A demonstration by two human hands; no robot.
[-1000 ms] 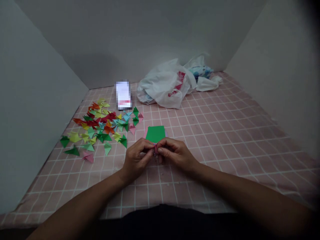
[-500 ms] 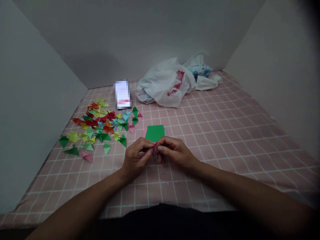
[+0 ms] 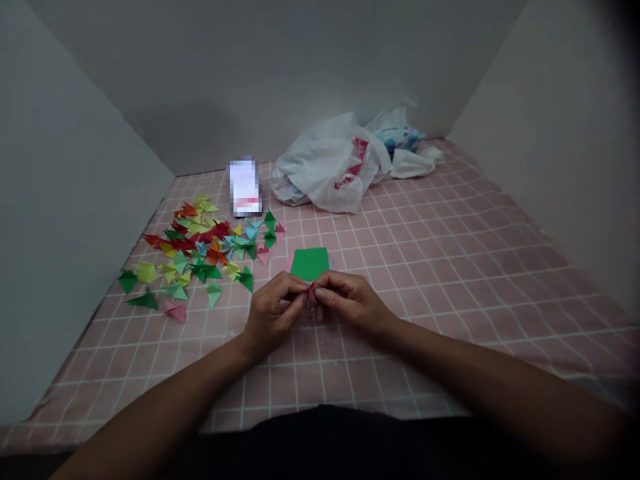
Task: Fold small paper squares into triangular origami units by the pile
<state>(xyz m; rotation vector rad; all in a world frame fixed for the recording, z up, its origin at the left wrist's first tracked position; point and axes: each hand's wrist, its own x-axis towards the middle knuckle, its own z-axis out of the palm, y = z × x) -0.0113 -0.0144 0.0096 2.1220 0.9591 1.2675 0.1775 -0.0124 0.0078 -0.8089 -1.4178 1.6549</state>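
Between my fingertips is a small piece of folded pink paper [image 3: 311, 292], mostly hidden by the fingers. My left hand [image 3: 277, 308] pinches its left side with thumb and forefinger. From the other side my right hand [image 3: 349, 301] grips it the same way, thumb toward me. Just beyond my hands lies a stack of square paper [image 3: 310, 264], green on top, with pink and pale edges poking out. To the left spreads a pile of folded paper cranes [image 3: 205, 243] in red, orange, yellow, green, blue and pink.
A lit phone [image 3: 245, 187], its screen blurred, stands behind the cranes. At the back lies a crumpled white plastic bag [image 3: 330, 163], with a blue and white package [image 3: 400, 140] beside it. Grey walls rise around the pink checked cloth [image 3: 450, 267].
The pink paper shows slightly more between my fingertips. My hands stay almost in place, with small finger movements; the view has shifted a little.
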